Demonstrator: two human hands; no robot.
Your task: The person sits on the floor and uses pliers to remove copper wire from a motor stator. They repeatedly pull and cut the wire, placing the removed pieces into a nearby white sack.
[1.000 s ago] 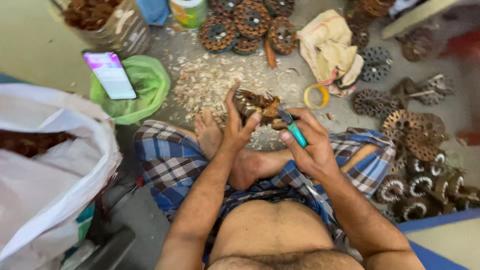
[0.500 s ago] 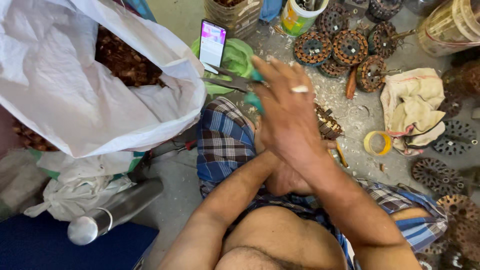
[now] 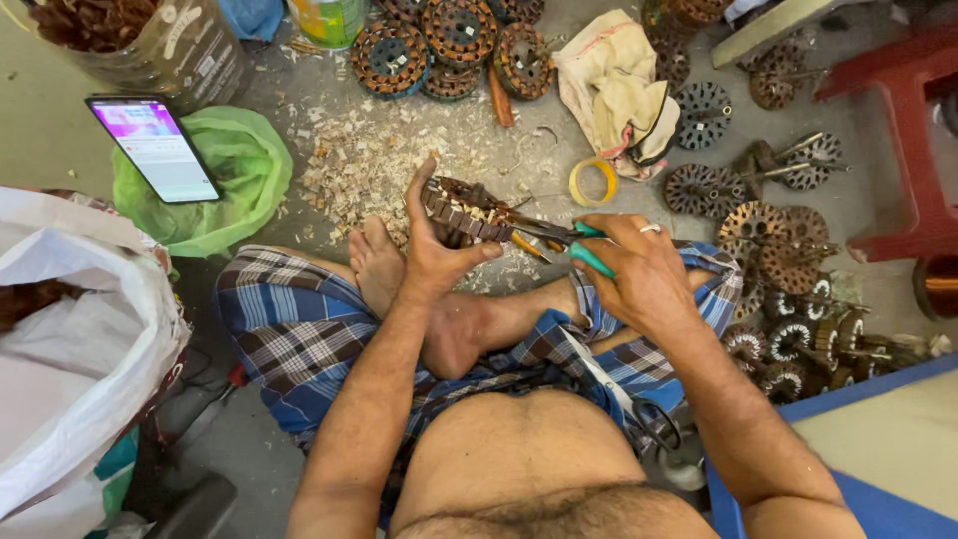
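I sit cross-legged on the floor in a blue checked cloth. My left hand (image 3: 436, 252) grips a round slotted motor core (image 3: 461, 210) wound with copper wire, held over my feet. My right hand (image 3: 642, 271) holds pliers with teal handles (image 3: 582, 248), and their jaws reach left into the core's windings. A ring is on one finger of the right hand.
Pale shavings (image 3: 369, 160) cover the floor ahead. A lit phone (image 3: 154, 147) leans on a green bag (image 3: 232, 180). Several more cores (image 3: 439, 50) lie ahead and at the right (image 3: 788, 250). A white sack (image 3: 80, 359) is at left, a tape ring (image 3: 593, 182), cloth (image 3: 614, 90), red stool (image 3: 913, 150).
Half a second ago my view and arms swung left towards the white sack. Now both are back over the lap, with the core and pliers held together as before.
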